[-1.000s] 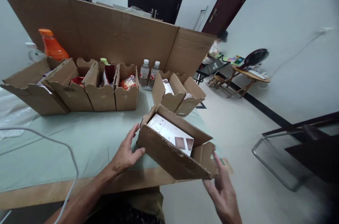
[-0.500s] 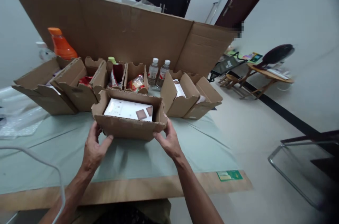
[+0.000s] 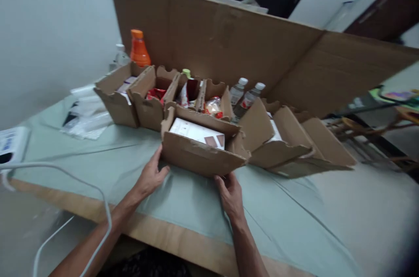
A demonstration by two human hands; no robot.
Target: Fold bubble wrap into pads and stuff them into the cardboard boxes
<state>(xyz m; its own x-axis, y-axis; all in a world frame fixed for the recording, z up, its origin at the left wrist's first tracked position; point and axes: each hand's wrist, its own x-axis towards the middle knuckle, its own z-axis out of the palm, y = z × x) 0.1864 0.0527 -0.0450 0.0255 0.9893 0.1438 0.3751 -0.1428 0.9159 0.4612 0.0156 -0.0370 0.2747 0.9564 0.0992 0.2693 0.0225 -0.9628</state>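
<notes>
A cardboard box [image 3: 196,155] with an open top is held between my two hands at the front of the row. Inside it lies a white carton [image 3: 193,131] with brown squares printed at one end. My left hand [image 3: 151,179] is against the box's left end, fingers along the side and thumb toward the front. My right hand [image 3: 231,194] grips the lower right corner; its fingertips are partly hidden behind the box. Whether the box's underside touches the cloth, I cannot tell.
Behind stand several more cardboard boxes [image 3: 149,113] with packets in them. Two clear bottles [image 3: 250,98] and an orange bottle [image 3: 139,52] are near a tall cardboard panel [image 3: 203,28]. Plastic wrap [image 3: 87,115] lies left. A white cable [image 3: 106,207] crosses the left foreground.
The view has swung left, so the scene sits further right in the picture. My hands remain at the same box, with the right hand now lower at its corner.
</notes>
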